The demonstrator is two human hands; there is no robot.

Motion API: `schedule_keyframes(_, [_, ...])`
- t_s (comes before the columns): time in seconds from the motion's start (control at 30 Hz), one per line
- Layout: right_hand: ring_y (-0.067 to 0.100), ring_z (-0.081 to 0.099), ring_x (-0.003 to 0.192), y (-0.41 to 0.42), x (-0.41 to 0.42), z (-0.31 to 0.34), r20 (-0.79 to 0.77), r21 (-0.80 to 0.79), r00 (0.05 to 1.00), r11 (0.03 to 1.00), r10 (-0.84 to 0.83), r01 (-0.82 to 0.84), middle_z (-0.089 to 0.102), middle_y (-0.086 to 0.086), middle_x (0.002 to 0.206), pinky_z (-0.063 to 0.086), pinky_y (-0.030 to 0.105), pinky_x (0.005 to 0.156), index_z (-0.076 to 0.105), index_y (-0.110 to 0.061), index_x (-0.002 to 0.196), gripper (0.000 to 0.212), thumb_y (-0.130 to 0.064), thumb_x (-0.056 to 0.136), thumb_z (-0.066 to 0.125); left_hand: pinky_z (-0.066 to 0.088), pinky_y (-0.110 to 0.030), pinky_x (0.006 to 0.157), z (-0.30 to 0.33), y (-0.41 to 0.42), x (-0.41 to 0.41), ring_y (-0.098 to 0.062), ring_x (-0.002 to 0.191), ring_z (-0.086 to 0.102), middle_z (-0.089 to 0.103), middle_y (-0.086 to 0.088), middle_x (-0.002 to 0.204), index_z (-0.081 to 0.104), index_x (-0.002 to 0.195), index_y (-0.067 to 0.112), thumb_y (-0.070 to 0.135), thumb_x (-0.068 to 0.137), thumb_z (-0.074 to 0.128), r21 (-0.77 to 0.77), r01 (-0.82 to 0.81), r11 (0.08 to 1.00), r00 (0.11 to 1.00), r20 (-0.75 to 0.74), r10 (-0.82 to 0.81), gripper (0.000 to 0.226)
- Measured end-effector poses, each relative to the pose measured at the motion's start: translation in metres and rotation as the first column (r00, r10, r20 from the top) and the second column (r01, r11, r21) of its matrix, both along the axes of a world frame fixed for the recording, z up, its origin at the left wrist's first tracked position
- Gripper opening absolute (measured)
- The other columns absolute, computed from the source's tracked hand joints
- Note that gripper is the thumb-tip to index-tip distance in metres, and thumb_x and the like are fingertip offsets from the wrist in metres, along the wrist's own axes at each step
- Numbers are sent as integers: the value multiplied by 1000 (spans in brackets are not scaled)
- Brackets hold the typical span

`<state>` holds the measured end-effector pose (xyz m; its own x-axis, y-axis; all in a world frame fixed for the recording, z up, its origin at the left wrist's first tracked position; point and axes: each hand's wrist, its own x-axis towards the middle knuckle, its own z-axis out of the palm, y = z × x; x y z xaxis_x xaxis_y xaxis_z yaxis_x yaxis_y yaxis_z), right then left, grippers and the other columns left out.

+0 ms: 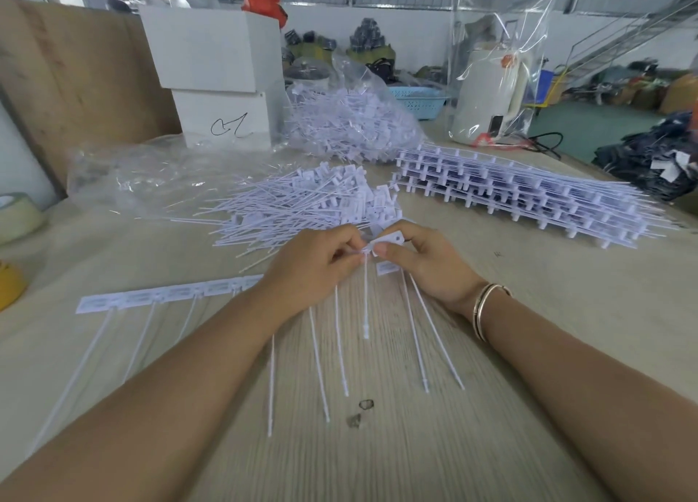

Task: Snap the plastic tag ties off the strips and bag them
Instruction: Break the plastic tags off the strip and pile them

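Nearest on the surface (pixel 491 445), the strip (pixel 170 296) lies flat with its tails pointing toward the person, and both hands meet at its right end: the left hand (pixel 313 259) pinches the strip beside the joint while the right hand (pixel 419 259) pinches one tag tie (pixel 389 241), probably to bend it free. Just beyond lies the loose pile (pixel 302 203) of snapped ties, within easy reach, with the stack of strips (pixel 528 191) at far right and a filled clear bag (pixel 351 123) farther back

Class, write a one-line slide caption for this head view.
Both hands, left and right, pinch a tag tie on the strip, before a loose pile.
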<state>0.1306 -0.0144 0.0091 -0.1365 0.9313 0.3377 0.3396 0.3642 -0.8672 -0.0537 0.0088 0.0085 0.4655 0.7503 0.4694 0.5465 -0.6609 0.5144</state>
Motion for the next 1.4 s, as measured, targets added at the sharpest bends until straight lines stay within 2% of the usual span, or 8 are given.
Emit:
schedule_keyframes(0.2, [4, 57, 76, 0, 3, 1, 0, 73, 1000, 997, 12, -12, 63, 5, 85, 44, 12, 72, 68, -6, 89, 8, -9, 89, 60, 53, -29, 77, 4, -2, 1, -9, 77, 69, 71, 8, 79, 68, 88, 15, 18, 91, 60, -224, 169, 960, 964, 239, -114, 9])
schedule_keyframes(0.37, [2, 60, 75, 1, 4, 2, -163, 33, 984, 997, 72, -68, 67, -11, 77, 46, 14, 72, 68, -16, 84, 15, -5, 88, 58, 49, -13, 68, 10, -4, 5, -5, 75, 69, 70, 14, 77, 63, 86, 16, 12, 93, 54, -278, 283, 918, 917, 359, -174, 12])
schedule_keyframes(0.5, [5, 65, 81, 1, 10, 7, -303, -4, 946, 993, 112, -119, 72, -7, 87, 49, 17, 78, 71, -18, 92, 21, -4, 88, 57, 53, -18, 66, 13, 0, 2, -5, 75, 69, 72, 10, 80, 60, 87, 16, 10, 93, 52, -325, 315, 892, 853, 509, -116, 11])
schedule_keyframes(0.7, [9, 57, 87, 2, 5, 5, 178, -30, 983, 998, -52, 58, 64, -1, 88, 41, 8, 81, 67, -19, 103, 21, -7, 88, 61, 49, -29, 72, 1, 3, 0, -6, 75, 59, 61, 19, 77, 61, 90, 26, 32, 80, 71, -52, -125, 991, 991, 41, 128, 16])
schedule_keyframes(0.8, [14, 55, 102, 2, 0, 5, 381, 86, 905, 982, -191, 170, 58, -15, 87, 35, 38, 103, 68, -23, 103, 17, -19, 89, 60, 47, -31, 69, 5, 2, 3, -10, 81, 56, 53, 17, 84, 55, 96, 26, 31, 81, 68, 91, -183, 979, 979, -78, 191, 21])
schedule_keyframes(0.9, [17, 52, 103, 0, -4, 7, 308, 164, 919, 965, -246, 203, 60, -9, 91, 32, 46, 100, 69, -22, 98, 16, -28, 92, 55, 47, -35, 69, 6, -1, 7, -15, 87, 56, 52, 8, 96, 50, 101, 20, 25, 82, 66, 146, -140, 979, 983, -101, 155, 26])
schedule_keyframes(1.1, [-5, 51, 79, -3, -7, 8, 312, 82, 949, 997, -37, 11, 58, -13, 79, 33, 13, 83, 65, -25, 77, 16, -19, 90, 59, 45, -32, 67, 8, -10, 17, -11, 87, 52, 38, 12, 101, 49, 113, 13, 26, 82, 66, 198, -23, 980, 993, -105, 44, 37])
schedule_keyframes(1.4, [13, 50, 78, 5, 5, 3, 33, -77, 995, 992, -98, 101, 54, 8, 83, 37, 24, 73, 59, 7, 82, 19, -10, 89, 57, 49, -35, 69, 14, -10, -1, -14, 86, 59, 62, 12, 100, 41, 106, 37, 32, 78, 55, 71, -75, 995, 935, -342, 95, 32])
